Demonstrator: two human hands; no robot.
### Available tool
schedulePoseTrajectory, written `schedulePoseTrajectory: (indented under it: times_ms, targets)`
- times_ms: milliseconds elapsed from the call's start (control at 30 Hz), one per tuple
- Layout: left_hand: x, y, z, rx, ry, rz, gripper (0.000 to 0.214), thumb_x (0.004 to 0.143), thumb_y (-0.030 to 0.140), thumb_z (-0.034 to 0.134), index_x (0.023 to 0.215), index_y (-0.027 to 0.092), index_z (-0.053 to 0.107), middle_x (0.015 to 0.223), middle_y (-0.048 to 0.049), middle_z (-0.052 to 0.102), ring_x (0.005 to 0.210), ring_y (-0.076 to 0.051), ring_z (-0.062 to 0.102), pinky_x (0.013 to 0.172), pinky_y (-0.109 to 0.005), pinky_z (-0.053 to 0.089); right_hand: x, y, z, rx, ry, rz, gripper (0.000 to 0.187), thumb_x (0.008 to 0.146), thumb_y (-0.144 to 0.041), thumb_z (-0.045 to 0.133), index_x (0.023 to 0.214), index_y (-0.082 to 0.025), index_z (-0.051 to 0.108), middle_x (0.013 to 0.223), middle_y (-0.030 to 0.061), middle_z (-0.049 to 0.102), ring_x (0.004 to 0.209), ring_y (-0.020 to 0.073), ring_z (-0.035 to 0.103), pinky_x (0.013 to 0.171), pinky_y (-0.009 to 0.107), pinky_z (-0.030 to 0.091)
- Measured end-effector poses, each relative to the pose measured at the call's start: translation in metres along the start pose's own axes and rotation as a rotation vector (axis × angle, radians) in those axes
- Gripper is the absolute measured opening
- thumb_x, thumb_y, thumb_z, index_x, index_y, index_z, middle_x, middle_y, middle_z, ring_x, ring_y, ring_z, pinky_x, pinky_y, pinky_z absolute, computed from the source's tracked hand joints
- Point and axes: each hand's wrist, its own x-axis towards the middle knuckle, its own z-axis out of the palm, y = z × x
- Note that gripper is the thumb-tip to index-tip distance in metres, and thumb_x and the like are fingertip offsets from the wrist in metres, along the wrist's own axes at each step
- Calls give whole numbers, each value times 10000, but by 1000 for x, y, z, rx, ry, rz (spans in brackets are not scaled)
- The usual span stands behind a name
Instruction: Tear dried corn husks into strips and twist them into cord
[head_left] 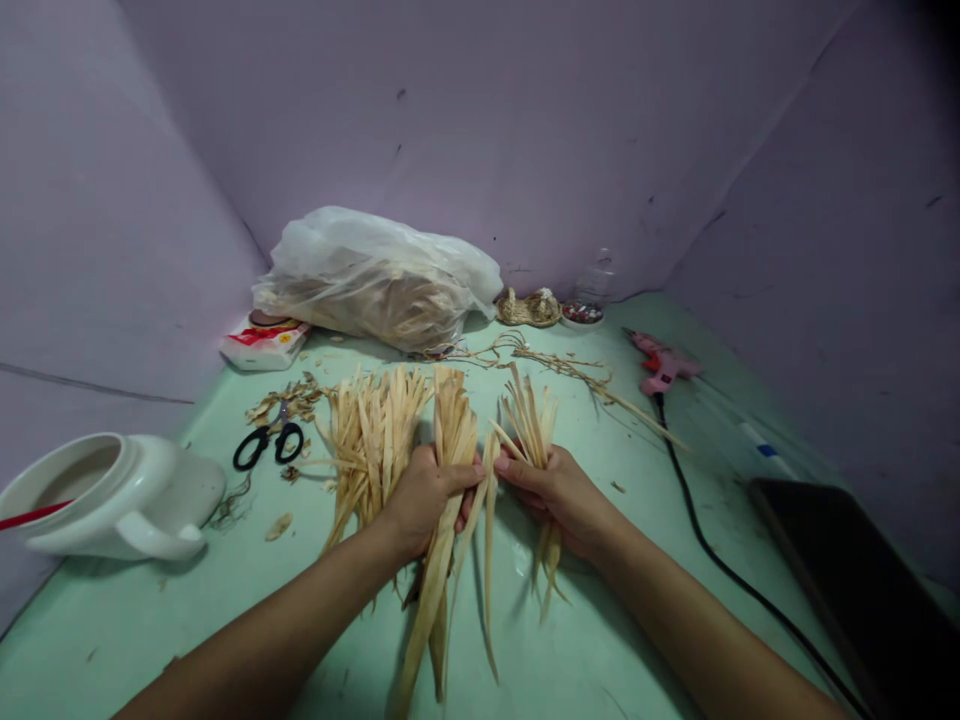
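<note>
My left hand (pixel 427 500) is closed around a bundle of long, flat, straw-coloured dried leaf strips (pixel 454 420), their ends hanging toward me. Close beside it, my right hand (pixel 559 495) grips a smaller bunch of dried leaf strips (pixel 531 415). One or two narrow strips (pixel 489 560) dangle between the hands, near both thumbs; which hand has them I cannot tell. A larger pile of cut strips (pixel 371 430) lies on the table just left of my left hand, partly behind it.
Black-handled scissors (pixel 268 442) lie left among leaf scraps, near a white pitcher (pixel 135 500). Behind stand a filled plastic bag (pixel 375 285), a tissue pack (pixel 266 345) and a woven piece (pixel 529 308). On the right are a pink glue gun (pixel 664 362), its black cord and a dark flat device (pixel 847 580).
</note>
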Motion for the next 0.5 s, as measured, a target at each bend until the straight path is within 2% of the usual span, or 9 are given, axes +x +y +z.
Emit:
schedulePoseTrajectory:
  times_ms: [167,267,400,500]
  targets:
    - [-1,1,-2,35,-29,20,206,642,311,632,616,137,525,369,34,448,286,-63,345,303,-192,259,0,2,0,-38,-7,-27,327,587,-377,713,618,-164,468,417,-92,303,377,27,182,381,208,97]
    - [-2,2,-2,61,-38,13,243,621,332,660,678,129,540,391,38,465,299,-57,358,299,-178,271,2,4,0,-55,16,-57,318,578,-379,720,615,-158,494,423,-80,338,381,35,221,386,207,155]
    - [-2,2,0,106,-2,0,220,581,285,669,623,124,526,363,42,449,280,-49,341,283,-171,266,3,6,0,-35,-12,-92,296,573,-370,727,632,-148,541,470,-44,427,418,58,309,415,213,247]
    - [-1,1,0,116,23,-21,174,587,256,636,594,115,534,347,32,448,264,-52,333,274,-175,265,1,5,1,-24,-2,-90,300,564,-367,735,629,-148,540,482,-36,442,430,63,327,418,210,254]
